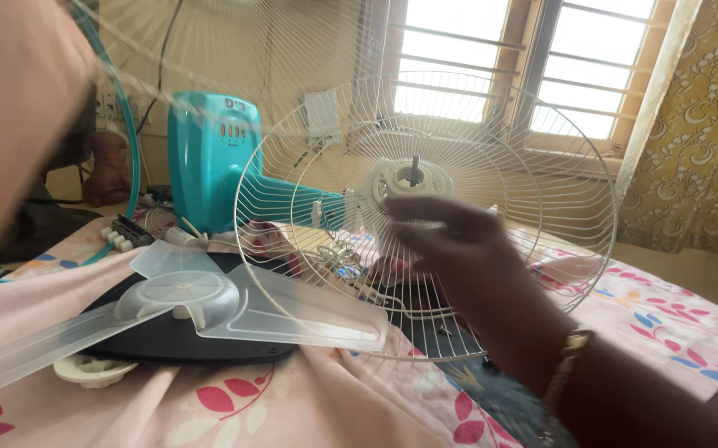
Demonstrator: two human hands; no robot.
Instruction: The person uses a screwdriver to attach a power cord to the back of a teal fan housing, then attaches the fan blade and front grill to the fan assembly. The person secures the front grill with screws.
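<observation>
My right hand (458, 236) reaches with loose, blurred fingers, gripping nothing, to the white hub (413, 178) at the wire guard's (541, 207) centre, steadying it, the clear blade (210, 303) lying at nine o'clock, while my left hand (19, 108) is too close to tell.

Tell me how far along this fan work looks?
The rear wire guard already sits around the motor shaft. The right hand reaches at the hub; the left hand lifts the front guard. The clear blade lies loose on the bedspread, unmounted.
</observation>
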